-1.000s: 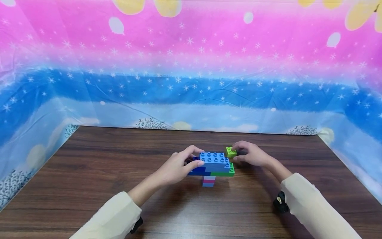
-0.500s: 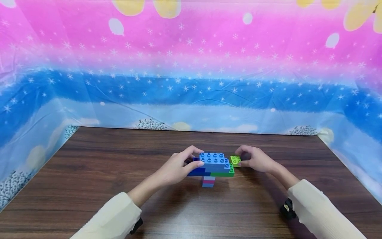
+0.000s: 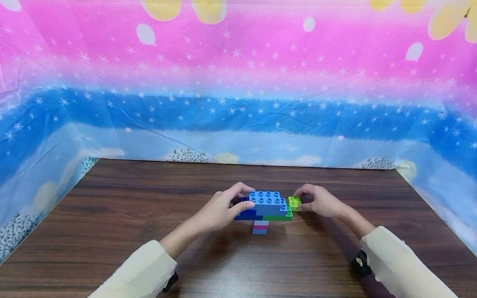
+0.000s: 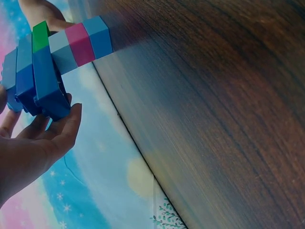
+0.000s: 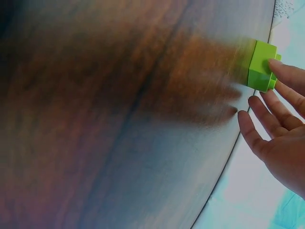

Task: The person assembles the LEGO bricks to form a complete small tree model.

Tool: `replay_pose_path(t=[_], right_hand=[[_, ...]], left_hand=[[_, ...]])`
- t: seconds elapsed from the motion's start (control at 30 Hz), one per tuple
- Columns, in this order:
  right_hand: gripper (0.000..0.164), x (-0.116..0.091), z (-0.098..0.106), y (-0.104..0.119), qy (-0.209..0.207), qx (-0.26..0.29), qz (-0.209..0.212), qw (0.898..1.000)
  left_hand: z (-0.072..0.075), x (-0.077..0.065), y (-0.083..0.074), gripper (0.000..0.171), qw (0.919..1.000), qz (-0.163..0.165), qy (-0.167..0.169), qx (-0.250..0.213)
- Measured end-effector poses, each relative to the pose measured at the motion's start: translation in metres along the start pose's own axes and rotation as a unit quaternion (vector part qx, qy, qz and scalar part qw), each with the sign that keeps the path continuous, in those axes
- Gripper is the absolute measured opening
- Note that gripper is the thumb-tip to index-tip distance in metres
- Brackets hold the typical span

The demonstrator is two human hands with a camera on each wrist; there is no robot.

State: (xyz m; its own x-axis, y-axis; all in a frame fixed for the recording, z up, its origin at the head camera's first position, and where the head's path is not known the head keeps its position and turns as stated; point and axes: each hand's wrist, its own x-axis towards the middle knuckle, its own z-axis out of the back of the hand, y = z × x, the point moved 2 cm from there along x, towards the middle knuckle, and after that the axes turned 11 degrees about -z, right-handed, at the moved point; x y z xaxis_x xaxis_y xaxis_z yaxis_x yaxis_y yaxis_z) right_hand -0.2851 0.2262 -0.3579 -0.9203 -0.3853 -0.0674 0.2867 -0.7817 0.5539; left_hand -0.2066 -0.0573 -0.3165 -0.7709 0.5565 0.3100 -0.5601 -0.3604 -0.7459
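A toy building-brick structure (image 3: 265, 205) stands mid-table, its wide blue and green layers resting on a narrow column (image 3: 260, 227) of grey, pink and blue bricks. My left hand (image 3: 223, 209) grips its left end, thumb in front and fingers behind; in the left wrist view the fingertips (image 4: 71, 124) curl round the dark blue bricks (image 4: 50, 86). Just right of the structure, my right hand (image 3: 320, 201) pinches a small lime-green brick (image 3: 295, 203) between thumb and fingers. In the right wrist view this lime brick (image 5: 262, 67) is near the tabletop; whether it touches is hard to tell.
The dark wood table (image 3: 149, 186) reaches back to a pink and blue snowflake cloth (image 3: 238, 111), which hangs behind and at both sides. Cream sleeves and dark wrist straps (image 3: 360, 263) are on both arms.
My right hand has taken hold of the lime brick and drawn it towards me and slightly right, to beside the structure's right end. My left hand and the structure have stayed put.
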Motion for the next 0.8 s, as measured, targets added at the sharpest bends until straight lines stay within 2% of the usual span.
replay_pose_path(t=[0.4, 0.57, 0.8], right_hand=[[0.026, -0.007, 0.003, 0.003, 0.002, 0.004, 0.003, 1.0], [0.027, -0.01, 0.015, 0.01, 0.0, 0.02, 0.0, 1.0], [0.026, -0.013, 0.035, 0.023, -0.005, 0.028, 0.022, 0.999]], left_hand=[[0.0, 0.0, 0.0, 0.029, 1.0, -0.001, 0.001, -0.002], [0.0, 0.0, 0.001, 0.029, 1.0, 0.001, 0.001, -0.002], [0.0, 0.0, 0.001, 0.029, 1.0, 0.003, 0.001, -0.001]])
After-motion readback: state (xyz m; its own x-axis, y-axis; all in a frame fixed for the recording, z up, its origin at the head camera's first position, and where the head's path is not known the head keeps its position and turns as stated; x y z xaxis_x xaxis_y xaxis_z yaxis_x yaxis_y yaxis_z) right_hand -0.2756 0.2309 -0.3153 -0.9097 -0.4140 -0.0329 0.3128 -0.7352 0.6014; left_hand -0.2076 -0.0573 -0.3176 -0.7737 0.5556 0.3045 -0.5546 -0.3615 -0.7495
